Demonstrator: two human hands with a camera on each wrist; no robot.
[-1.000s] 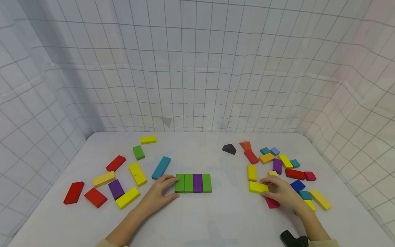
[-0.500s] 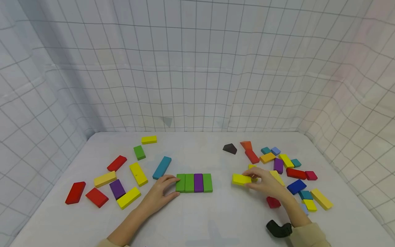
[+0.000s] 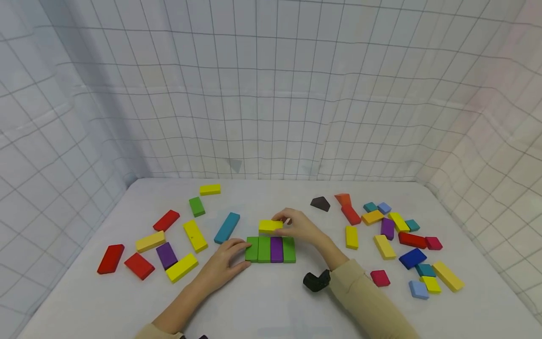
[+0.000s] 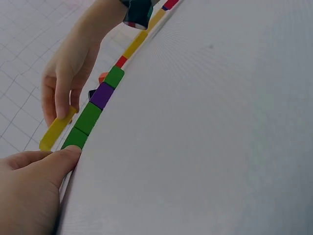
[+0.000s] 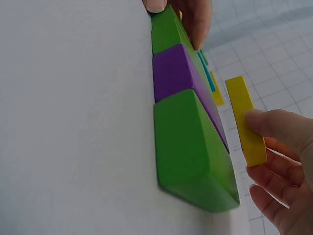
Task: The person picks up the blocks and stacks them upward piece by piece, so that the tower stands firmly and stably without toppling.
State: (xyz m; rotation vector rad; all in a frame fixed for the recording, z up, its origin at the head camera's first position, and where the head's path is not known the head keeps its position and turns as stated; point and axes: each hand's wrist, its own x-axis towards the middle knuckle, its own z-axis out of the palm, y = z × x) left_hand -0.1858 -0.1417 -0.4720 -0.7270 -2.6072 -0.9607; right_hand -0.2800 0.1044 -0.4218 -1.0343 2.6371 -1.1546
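Observation:
Four-sided flat blocks form a row: a leftmost green block (image 3: 252,249), another green block (image 3: 264,249), a purple block (image 3: 276,249) and a green block (image 3: 289,249) at the right end. My left hand (image 3: 222,261) pinches the leftmost green block, thumb on its near end and fingers at its far end. Just behind the row, my right hand (image 3: 300,227) holds a yellow block (image 3: 267,226) crosswise by its right end. In the right wrist view this yellow block (image 5: 244,122) appears raised and apart from the row, between thumb and fingers.
On the left lie several loose blocks, among them a teal block (image 3: 227,228) and a red block (image 3: 111,259). More blocks cluster on the right, including a dark blue block (image 3: 412,258). A black piece (image 3: 320,203) lies behind. Grid-patterned curtains (image 3: 271,94) surround the white table (image 3: 262,301).
My right hand has picked the yellow block from the right-hand cluster and carried it left to behind the row. My left hand stays at the row's left end.

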